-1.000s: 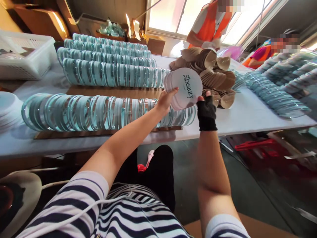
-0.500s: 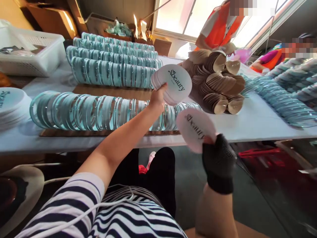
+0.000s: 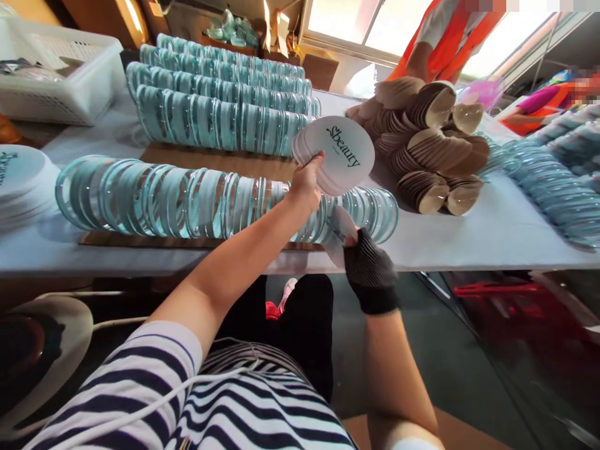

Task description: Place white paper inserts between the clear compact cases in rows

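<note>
We read "beauty" in dark script, with a flourished initial before it, on the top white disc (image 3: 344,153) of the stack in our left hand (image 3: 307,184). Smaller print sits under that word, too fine for us to make out. At the far left, another white disc (image 3: 19,165) on a pile shows part of some dark lettering, cut off by the frame edge.
</note>
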`<state>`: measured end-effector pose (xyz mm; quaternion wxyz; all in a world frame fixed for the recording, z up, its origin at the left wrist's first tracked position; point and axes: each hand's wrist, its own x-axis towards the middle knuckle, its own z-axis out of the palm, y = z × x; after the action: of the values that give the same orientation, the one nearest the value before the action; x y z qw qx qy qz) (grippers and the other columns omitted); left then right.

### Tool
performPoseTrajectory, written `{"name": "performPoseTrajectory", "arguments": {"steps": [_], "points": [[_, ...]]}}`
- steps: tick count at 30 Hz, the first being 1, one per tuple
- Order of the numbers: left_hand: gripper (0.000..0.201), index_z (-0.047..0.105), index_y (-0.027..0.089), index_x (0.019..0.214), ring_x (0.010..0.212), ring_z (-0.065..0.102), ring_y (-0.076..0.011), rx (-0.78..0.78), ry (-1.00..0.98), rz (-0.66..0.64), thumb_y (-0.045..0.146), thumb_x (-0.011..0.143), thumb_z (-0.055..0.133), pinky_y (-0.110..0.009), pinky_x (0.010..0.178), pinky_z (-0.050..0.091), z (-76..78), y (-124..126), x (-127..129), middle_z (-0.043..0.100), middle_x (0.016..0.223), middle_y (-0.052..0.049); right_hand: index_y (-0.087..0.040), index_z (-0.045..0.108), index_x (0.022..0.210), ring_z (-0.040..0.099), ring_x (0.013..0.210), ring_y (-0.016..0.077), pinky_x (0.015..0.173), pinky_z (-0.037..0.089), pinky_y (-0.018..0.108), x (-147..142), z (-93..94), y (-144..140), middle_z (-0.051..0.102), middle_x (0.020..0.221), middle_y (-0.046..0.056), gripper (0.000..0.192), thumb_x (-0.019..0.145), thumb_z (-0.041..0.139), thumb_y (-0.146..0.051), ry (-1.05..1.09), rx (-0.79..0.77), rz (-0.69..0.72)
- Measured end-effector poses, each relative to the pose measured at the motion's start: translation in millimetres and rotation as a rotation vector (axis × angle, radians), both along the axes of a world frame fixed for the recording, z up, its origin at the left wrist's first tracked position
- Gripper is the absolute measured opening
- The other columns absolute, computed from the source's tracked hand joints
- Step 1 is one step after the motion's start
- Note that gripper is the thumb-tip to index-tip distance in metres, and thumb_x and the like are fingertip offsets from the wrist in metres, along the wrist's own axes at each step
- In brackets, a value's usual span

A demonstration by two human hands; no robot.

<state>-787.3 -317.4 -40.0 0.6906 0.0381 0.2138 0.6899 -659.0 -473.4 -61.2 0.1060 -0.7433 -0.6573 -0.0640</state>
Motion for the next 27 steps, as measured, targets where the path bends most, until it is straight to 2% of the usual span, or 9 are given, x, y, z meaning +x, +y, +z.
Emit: {"name": "performPoseTrajectory", "arguments": {"steps": [3,6,9,15,18,21,23,25,27], "points": [[0.04,0.059,0.018,0.13,0.134,0.051,-0.0237,0.015,0.035,0.011,0.015,0.09,0.06,-0.043,0.113,0.042,-0.9,0.0,-0.7,0.062,0.136,-0.008,-0.015,0.058,0.122,0.045,0.049,0.0134,0.05,0.017,0.026,-6.3,-13.4,11.2,0.065,0.072,0.007,0.04,0.097,0.04,-0.042,0.078,-0.027,-0.045],[0.042,0.057,0.018,0.133,0.135,0.051,-0.0243,-0.003,0.028,-0.015,0.015,0.09,0.06,-0.043,0.113,0.043,-0.2,-0.2,-1.4,0.06,0.138,-0.008,-0.015,0.061,0.106,0.047,0.054,0.0128,0.053,0.021,0.025,-4.4,-16.7,7.6,0.065,0.075,0.007,0.037,0.098,0.035,-0.04,0.147,0.09,-0.006],[0.043,0.056,0.019,0.135,0.135,0.05,-0.0232,-0.007,0.003,-0.021,0.014,0.092,0.057,-0.042,0.114,0.042,1.2,0.9,-2.2,0.058,0.14,-0.007,-0.015,0.062,0.098,0.049,0.057,0.0135,0.055,0.022,0.026,-6.7,-22.4,15.4,0.065,0.075,0.007,0.031,0.097,0.038,-0.035,0.152,0.162,-0.039],[0.043,0.055,0.015,0.135,0.136,0.049,-0.0228,0.002,-0.023,-0.028,0.015,0.093,0.056,-0.037,0.114,0.041,-1.7,7.8,-5.3,0.055,0.144,-0.01,-0.017,0.063,0.1,0.05,0.06,0.0147,0.058,0.02,0.028,-14.1,-38.3,49.6,0.065,0.076,0.007,0.028,0.097,0.039,-0.032,0.09,0.042,0.003],[0.043,0.056,0.018,0.134,0.136,0.049,-0.0235,0.008,-0.012,-0.023,0.015,0.092,0.057,-0.041,0.115,0.039,-5.6,8.6,-3.7,0.057,0.142,-0.008,-0.018,0.06,0.092,0.049,0.057,0.0142,0.056,0.025,0.026,-5.2,-35.5,49.3,0.06,0.068,0.004,0.025,0.094,0.041,-0.033,0.346,-0.092,0.108],[0.04,0.059,0.017,0.13,0.136,0.049,-0.0237,0.025,0.031,0.034,0.015,0.09,0.062,-0.041,0.115,0.039,-8.5,5.1,0.2,0.059,0.139,-0.007,-0.021,0.051,0.084,0.042,0.045,0.012,0.049,0.031,0.023,4.5,-34.9,42.6,0.046,0.053,-0.004,0.022,0.089,0.039,-0.038,0.786,-0.332,0.294],[0.037,0.062,0.017,0.125,0.135,0.05,-0.0237,0.053,0.059,0.061,0.014,0.088,0.064,-0.041,0.115,0.039,-9.6,3.1,2.7,0.062,0.136,-0.007,-0.022,0.045,0.078,0.036,0.038,0.0112,0.043,0.031,0.023,8.1,-35.5,38.9,0.038,0.046,-0.008,0.026,0.089,0.035,-0.043,1.042,-0.47,0.357],[0.032,0.065,0.015,0.119,0.135,0.05,-0.0238,0.072,0.083,0.068,0.014,0.087,0.065,-0.041,0.115,0.039,-10.1,3.5,4.6,0.064,0.132,-0.008,-0.021,0.046,0.076,0.037,0.037,0.0109,0.04,0.03,0.022,10.5,-32.2,39.7,0.042,0.044,-0.007,0.029,0.087,0.042,-0.048,1.118,-0.558,0.356],[0.028,0.067,0.014,0.114,0.134,0.051,-0.0243,0.07,0.102,0.067,0.013,0.086,0.065,-0.041,0.114,0.039,-9.7,5.8,5.5,0.065,0.129,-0.009,-0.017,0.056,0.084,0.046,0.041,0.012,0.041,0.034,0.022,13.6,-21.6,48.0,0.053,0.049,-0.003,0.033,0.084,0.051,-0.05,0.987,-0.457,0.306]]}}
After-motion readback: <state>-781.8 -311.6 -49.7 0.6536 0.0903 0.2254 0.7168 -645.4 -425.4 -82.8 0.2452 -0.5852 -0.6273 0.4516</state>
